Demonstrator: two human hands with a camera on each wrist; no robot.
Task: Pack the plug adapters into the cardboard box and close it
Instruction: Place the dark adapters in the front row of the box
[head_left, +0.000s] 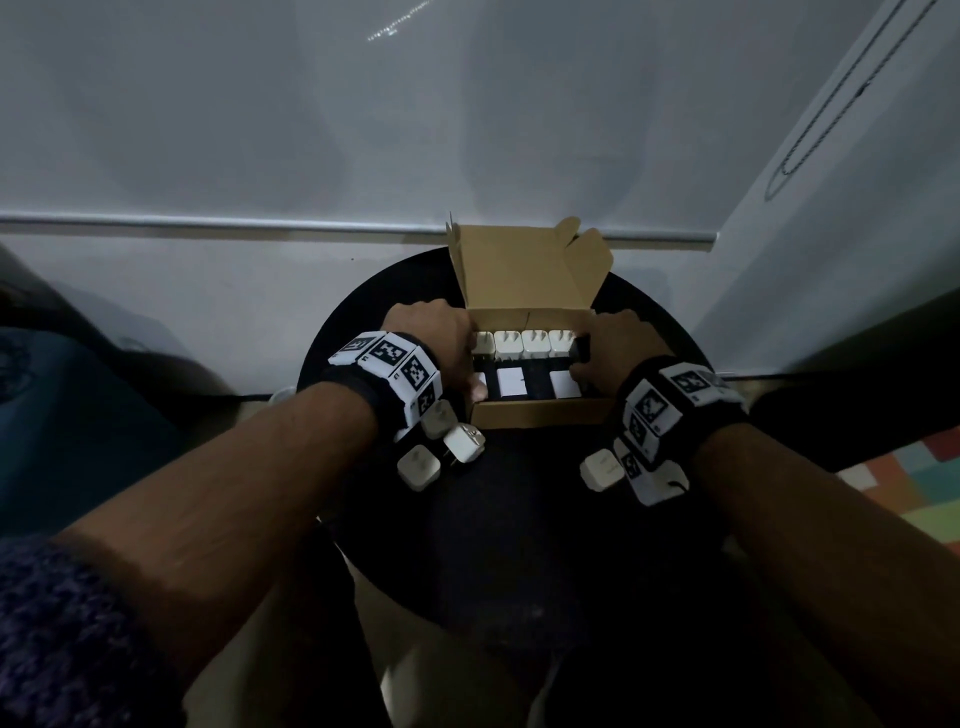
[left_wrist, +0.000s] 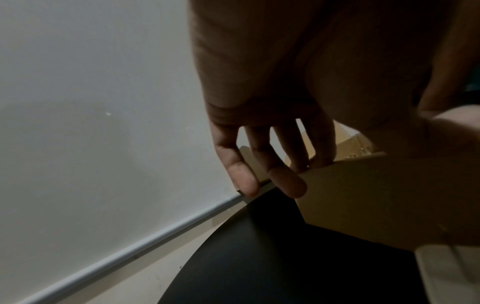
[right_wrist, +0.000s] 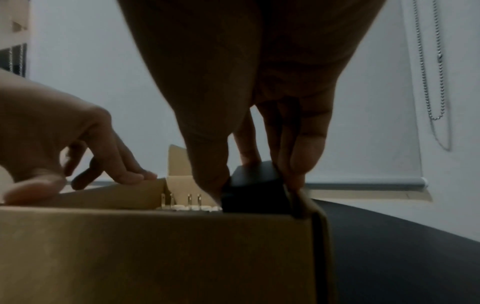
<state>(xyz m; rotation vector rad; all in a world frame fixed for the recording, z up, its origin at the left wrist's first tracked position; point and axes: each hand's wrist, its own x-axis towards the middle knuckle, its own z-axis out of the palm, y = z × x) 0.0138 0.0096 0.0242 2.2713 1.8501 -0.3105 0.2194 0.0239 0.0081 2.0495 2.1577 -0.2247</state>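
On the round black desk the open cardboard box is mid-filling, left hand fingers lying straight on its left wall, right hand pinching a black adapter at the far-right corner, so next comes seating it, then the loose white adapters nearby.

You'll find no readable words, brands or numbers here; only black-and-white coded squares on your wristbands, and those carry no letters that can be made out.
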